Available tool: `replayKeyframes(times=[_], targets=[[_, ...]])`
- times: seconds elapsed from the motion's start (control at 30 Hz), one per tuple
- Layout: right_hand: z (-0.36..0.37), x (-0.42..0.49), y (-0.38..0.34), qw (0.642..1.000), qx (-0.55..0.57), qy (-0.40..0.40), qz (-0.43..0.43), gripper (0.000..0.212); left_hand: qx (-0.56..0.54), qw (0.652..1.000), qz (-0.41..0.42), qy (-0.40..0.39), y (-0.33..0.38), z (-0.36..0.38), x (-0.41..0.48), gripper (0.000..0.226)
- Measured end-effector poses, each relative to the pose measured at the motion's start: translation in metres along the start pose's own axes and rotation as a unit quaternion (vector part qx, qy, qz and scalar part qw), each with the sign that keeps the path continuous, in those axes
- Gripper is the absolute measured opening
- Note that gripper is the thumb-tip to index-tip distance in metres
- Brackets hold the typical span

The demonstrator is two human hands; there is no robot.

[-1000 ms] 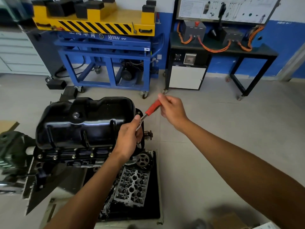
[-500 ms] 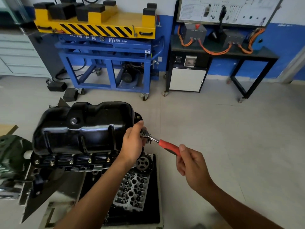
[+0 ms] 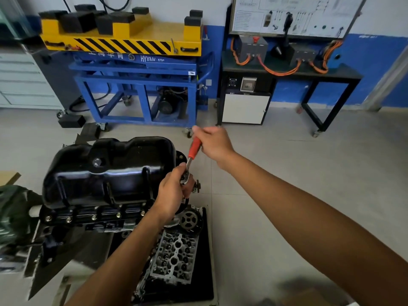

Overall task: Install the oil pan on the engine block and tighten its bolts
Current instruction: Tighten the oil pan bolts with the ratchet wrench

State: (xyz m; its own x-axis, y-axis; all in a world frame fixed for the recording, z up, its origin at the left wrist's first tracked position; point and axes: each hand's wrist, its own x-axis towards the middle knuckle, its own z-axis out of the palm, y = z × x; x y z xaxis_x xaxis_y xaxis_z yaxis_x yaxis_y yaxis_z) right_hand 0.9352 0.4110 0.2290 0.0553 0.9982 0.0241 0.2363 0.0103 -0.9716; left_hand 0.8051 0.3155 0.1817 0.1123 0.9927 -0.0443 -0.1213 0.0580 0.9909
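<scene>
At the right end of the glossy black steel oil pan (image 3: 110,171), the left hand (image 3: 173,194) curls round the head of a red-handled chrome ratchet (image 3: 195,149), presumably over a hidden bolt; the right hand (image 3: 215,143) grips its handle. The pan sits on the dark engine block (image 3: 88,220), silver flange bolts (image 3: 93,216) seated. Tightening seems in hand; next, a firm handle swing, socket kept square.

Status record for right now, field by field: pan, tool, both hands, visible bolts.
oil pan: black, seated on the engine block, sump up
ratchet: red handle, head at the pan's right end
left hand: wraps the ratchet head
right hand: holds the red handle
bolts: a row along the near flange
cylinder head: on a black tray, nearer the camera
</scene>
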Motion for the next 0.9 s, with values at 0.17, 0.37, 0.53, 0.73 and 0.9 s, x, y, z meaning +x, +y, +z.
replayKeyframes(times=[0.17, 0.37, 0.53, 0.73, 0.9], targets=[[0.033, 0.004, -0.016, 0.997, -0.036, -0.058, -0.045, 0.033, 0.048, 0.998, -0.001, -0.038, 0.002, -0.004, 0.0, 0.056], [0.008, -0.017, 0.002, 0.996, 0.077, -0.056, 0.003, 0.021, 0.038, 0.999, 0.017, -0.023, 0.0, -0.004, -0.002, 0.068], [-0.044, -0.05, 0.022, 0.995, 0.095, 0.005, 0.036, 0.008, 0.041, 0.998, 0.008, 0.053, 0.002, 0.001, 0.003, 0.064], [-0.071, -0.114, 0.044, 0.996, 0.087, 0.026, -0.006, 0.032, 0.01, 0.992, -0.019, 0.125, -0.001, 0.01, 0.01, 0.056], [-0.059, -0.156, 0.049, 0.997, 0.076, -0.034, -0.006, 0.036, -0.006, 0.989, -0.011, 0.146, -0.002, 0.015, 0.012, 0.044]])
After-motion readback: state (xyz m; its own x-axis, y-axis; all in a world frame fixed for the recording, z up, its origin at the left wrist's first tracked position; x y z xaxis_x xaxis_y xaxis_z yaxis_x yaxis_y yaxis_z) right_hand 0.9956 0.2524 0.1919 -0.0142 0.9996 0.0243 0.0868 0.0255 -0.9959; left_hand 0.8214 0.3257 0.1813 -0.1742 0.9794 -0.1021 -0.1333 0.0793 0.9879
